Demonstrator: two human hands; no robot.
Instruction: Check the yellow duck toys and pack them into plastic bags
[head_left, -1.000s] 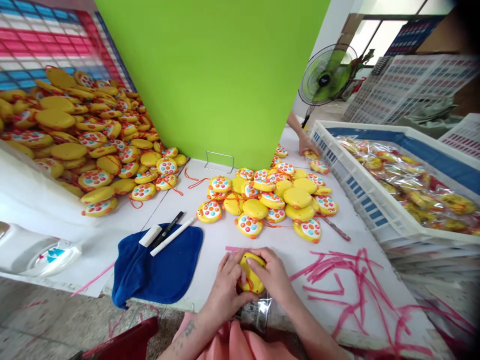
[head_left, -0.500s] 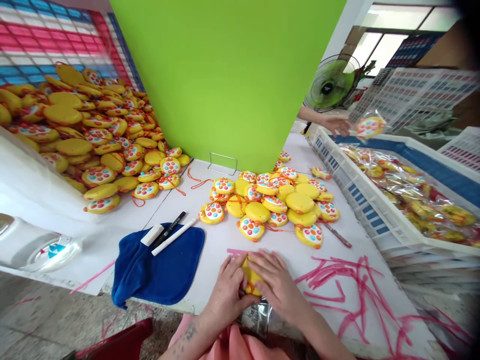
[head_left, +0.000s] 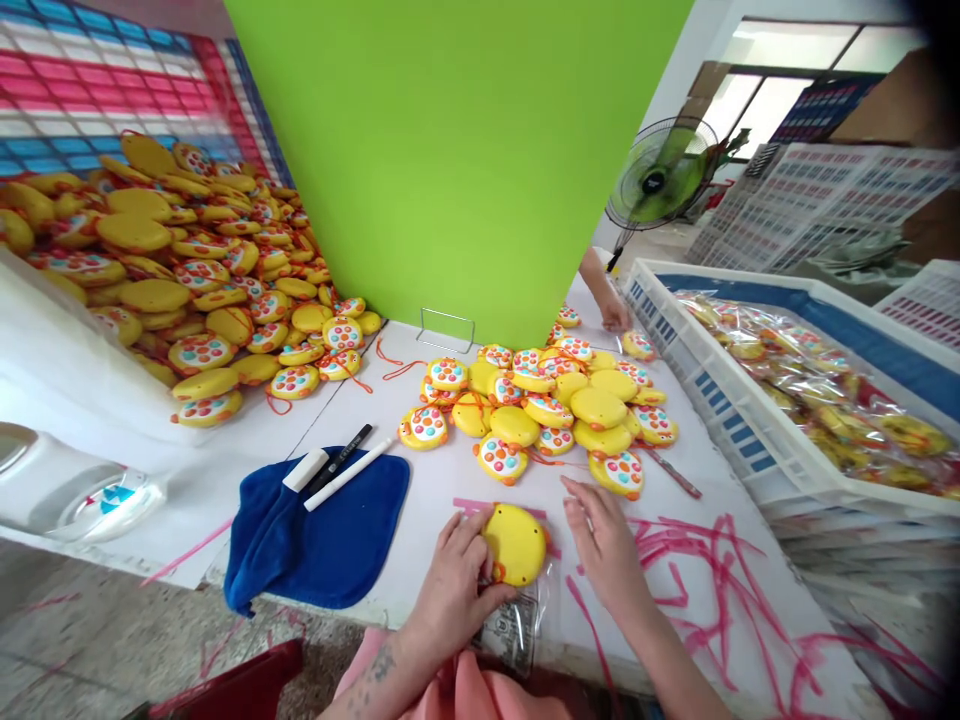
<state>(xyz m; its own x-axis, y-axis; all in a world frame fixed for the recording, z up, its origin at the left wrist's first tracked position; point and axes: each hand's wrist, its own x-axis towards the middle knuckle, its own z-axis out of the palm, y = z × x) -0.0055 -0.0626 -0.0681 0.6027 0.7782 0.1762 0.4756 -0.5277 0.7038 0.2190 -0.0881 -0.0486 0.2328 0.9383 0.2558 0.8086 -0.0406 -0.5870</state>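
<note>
I logged the left hand (head_left: 466, 580), grip clamped on a yellow toy (head_left: 517, 545), apparently unbagged, near the worktop (head_left: 436, 487) edge; right hand (head_left: 611, 550) apart, fingers spread. Bagged toys (head_left: 832, 385) lay crated; a loose pile (head_left: 514, 426) remained.

Passable near the front edge of the bench (head_left: 421, 505) between blue cloth (head_left: 337, 555) and left hand (head_left: 456, 575); blocked farther back by piled yellow toys (head_left: 514, 426) (green board (head_left: 465, 170) behind), along the right edge by white crate (head_left: 724, 412).
</note>
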